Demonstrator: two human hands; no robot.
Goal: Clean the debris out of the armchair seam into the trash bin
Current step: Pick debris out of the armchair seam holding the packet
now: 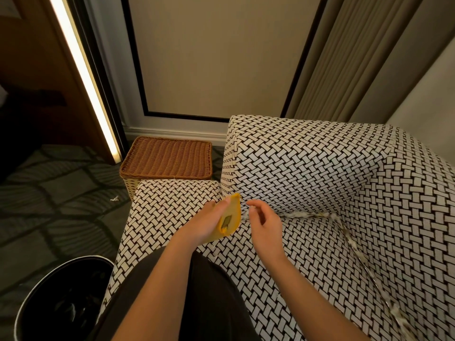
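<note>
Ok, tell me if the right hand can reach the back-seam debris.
Probably yes: the right hand hovers beside the debris, nothing lies between, its fingers free; the left hand holds the yellow sheet.

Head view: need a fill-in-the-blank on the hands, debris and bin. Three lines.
1. The left hand holds an item coloured ___.
2. The ___ hand hovers nearest the debris in the armchair seam.
3. The trash bin on the floor is coloured ___.
Missing words: yellow; right; black.
</note>
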